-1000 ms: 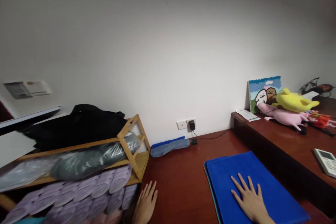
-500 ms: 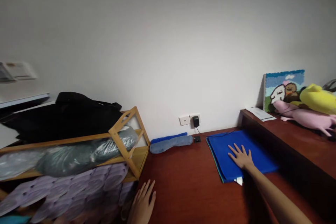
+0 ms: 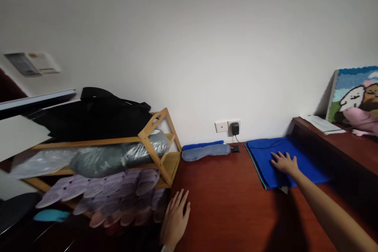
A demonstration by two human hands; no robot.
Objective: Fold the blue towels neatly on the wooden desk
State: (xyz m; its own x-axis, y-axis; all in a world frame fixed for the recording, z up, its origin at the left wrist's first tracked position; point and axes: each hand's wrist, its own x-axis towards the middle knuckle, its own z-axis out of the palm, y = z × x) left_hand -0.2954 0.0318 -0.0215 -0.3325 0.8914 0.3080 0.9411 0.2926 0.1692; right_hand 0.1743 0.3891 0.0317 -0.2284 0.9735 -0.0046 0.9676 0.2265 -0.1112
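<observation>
Shifted back toward the wall (image 3: 189,55) since a second ago, the folded blue cloth (image 3: 308,161) is lying on the counter (image 3: 218,201), the right hand (image 3: 285,164) spreading open over it, the left hand (image 3: 177,217) resting open along the counter's left edge.

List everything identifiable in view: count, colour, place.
Wall: one, white, behind
Table: one, brown, centre
Cloth: one stack, blue, table right
Bundle: one, grey-blue, by wall
Strip: one, blue, behind bundle
Fitting: one, black, by bundle
Wall plates: two, white, centre
Corded plug: one, black, right plate
Ledge: one, brown, right
Papers: some, white, on ledge
Picture: one, multicoloured, far right
Plush: one, pink, before picture
Rack: one, tan, left
Bag: one, black, atop rack
Packs: several, grey, in rack
Slippers: many, lilac or pink, lower rack
Wall boxes: two, pale, left
Left hand: one, bare, table edge
Right hand: one, bare, over cloth
</observation>
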